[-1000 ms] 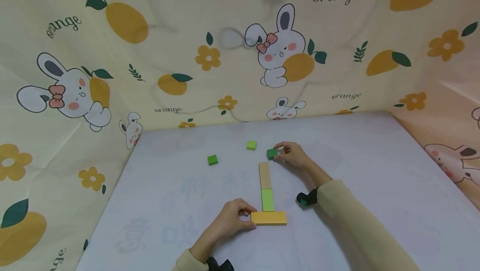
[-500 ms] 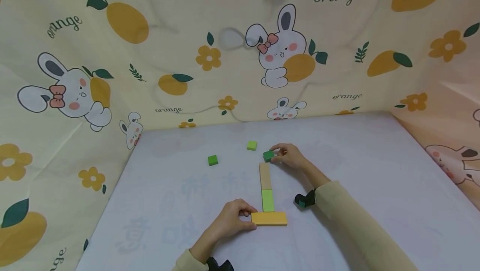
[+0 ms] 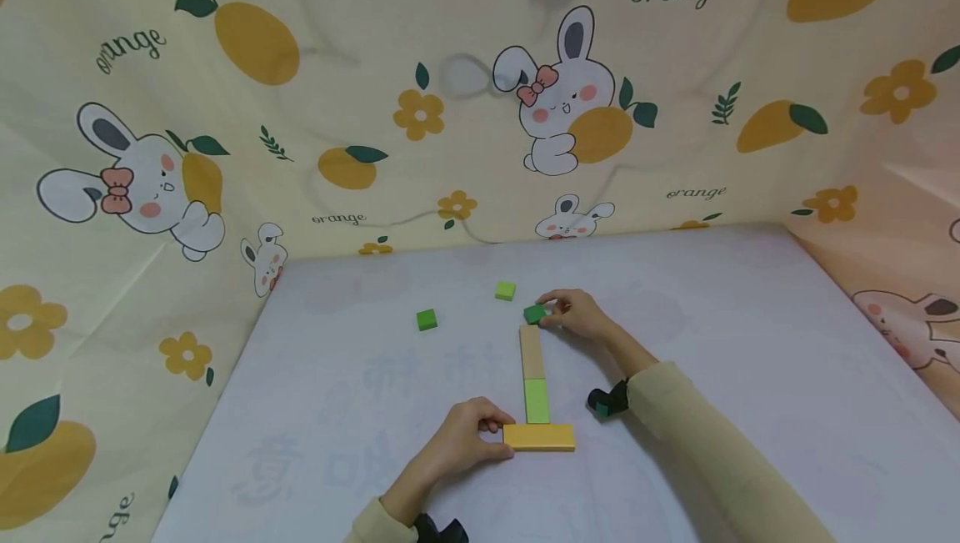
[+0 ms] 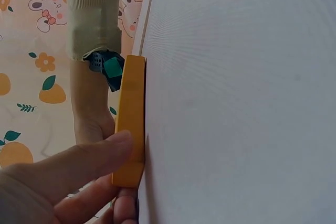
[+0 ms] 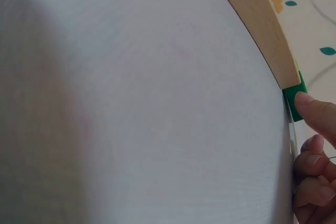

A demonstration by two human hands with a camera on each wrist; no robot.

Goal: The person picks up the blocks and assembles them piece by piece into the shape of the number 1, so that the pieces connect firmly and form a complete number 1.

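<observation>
Between thumb and fingers, my left hand [image 3: 470,436] pinches the left end of a long orange-yellow block [image 3: 542,438]; the left wrist view shows the thumb lying on that block [image 4: 131,103]. A light green block [image 3: 536,401] runs away from its far side, followed by a plain wooden block [image 3: 531,351] in the same line. At the far end of this line, my right hand [image 3: 577,314] pinches a small dark green block [image 3: 534,314]. In the right wrist view the dark green block [image 5: 294,100] sits right at the end of the wooden block [image 5: 262,22].
Two small blocks lie left of the right hand: a bright green block [image 3: 427,319] and a lime block [image 3: 505,291] farther back. All rest on a white-covered table [image 3: 315,376]. A printed fabric backdrop [image 3: 337,109] stands around the table's back and sides.
My right hand has moved a little left with the dark green block, bringing it to the wooden block's far end. The left hand stays on the orange-yellow block.
</observation>
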